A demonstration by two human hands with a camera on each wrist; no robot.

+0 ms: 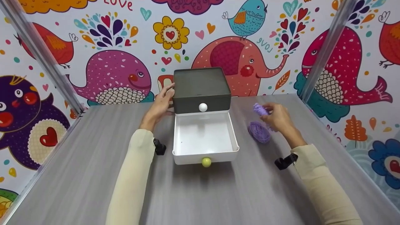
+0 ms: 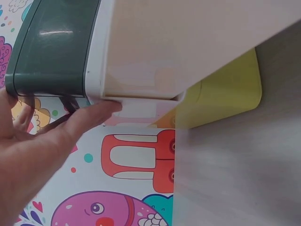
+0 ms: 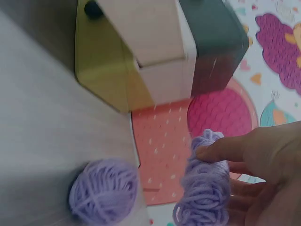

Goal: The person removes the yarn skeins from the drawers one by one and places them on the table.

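A small drawer unit stands mid-table, its dark grey-green top section [image 1: 201,82] carrying a white knob. Below that, a white drawer [image 1: 204,134] with a yellow-green knob is pulled out, with nothing lying inside. My left hand [image 1: 161,106] rests against the unit's left side, fingers spread along the dark section and thumb on the white one. To the right of the unit, my right hand [image 1: 278,115] pinches a lilac yarn skein [image 3: 202,188] between thumb and fingers, raised above the table. A second lilac yarn skein [image 1: 259,132] lies on the table just below it.
A yellow-green bottom section [image 2: 230,84] sits under the white drawer, which juts out toward me over the grey table [image 1: 187,200]. Behind stands a wall printed with cartoon animals [image 1: 118,75]. Metal posts [image 1: 325,53] rise at the back corners.
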